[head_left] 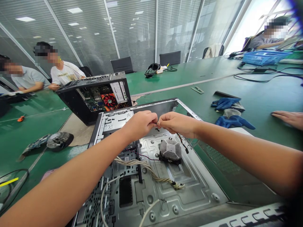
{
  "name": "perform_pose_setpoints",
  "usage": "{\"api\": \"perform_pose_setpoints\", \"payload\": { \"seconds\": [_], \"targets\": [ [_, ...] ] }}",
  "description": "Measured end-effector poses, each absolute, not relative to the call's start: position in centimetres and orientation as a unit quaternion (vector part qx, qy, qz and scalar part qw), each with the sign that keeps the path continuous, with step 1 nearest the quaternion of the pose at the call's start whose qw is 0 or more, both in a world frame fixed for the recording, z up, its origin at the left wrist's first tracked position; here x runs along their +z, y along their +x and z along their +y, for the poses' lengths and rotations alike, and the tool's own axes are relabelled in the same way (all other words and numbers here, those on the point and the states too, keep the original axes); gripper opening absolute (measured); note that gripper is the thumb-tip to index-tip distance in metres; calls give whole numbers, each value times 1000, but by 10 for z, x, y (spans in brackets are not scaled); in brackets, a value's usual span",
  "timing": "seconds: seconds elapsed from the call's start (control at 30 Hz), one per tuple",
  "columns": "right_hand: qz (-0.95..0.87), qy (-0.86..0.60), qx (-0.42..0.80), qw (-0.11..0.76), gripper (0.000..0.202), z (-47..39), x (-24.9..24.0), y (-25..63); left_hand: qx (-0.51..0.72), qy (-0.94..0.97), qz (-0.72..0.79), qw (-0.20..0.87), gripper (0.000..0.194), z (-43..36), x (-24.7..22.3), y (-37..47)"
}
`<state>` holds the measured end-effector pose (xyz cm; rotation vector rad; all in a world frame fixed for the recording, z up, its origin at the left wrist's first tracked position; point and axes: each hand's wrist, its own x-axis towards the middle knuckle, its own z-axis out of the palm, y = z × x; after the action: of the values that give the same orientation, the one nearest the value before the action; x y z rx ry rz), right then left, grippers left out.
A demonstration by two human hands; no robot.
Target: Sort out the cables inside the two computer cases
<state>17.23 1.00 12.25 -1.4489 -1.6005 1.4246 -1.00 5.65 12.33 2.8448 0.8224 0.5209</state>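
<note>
An open metal computer case [199, 183] lies on the green table beneath my hands. My left hand [142, 124] and my right hand [174, 123] meet above its far part, fingers pinched together. Between the fingertips is a small dark thing, too small to make out. Inside the case, just below my right hand, rests a heatsink [170, 149] with a thin dark red wire. A twisted bundle of beige cables [151, 171] runs across the case floor to the left of the heatsink. A dark connector [187, 150] hangs on a wire near the right wall.
Another computer tower [78, 104] stands behind at left. Blue gloves [233, 119] lie at right, near another person's hand [290, 119]. A grey cap [59, 140] is at left. People sit at the far left and far right. A blue basket [265, 57] is at back right.
</note>
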Motion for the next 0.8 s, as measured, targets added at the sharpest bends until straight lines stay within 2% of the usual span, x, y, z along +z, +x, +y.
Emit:
{"api": "perform_pose_setpoints", "payload": {
  "seconds": [0.4,0.5,0.8],
  "targets": [
    [-649,-544,461,266,17,10,123,174,140,936,312,86,14,55,129,-9],
    [-637,-542,478,268,14,10,122,174,141,938,302,98,14,57,128,-10],
    [-580,-549,533,279,12,8,130,172,150,950,272,34,17,55,124,-11]
  ]
}}
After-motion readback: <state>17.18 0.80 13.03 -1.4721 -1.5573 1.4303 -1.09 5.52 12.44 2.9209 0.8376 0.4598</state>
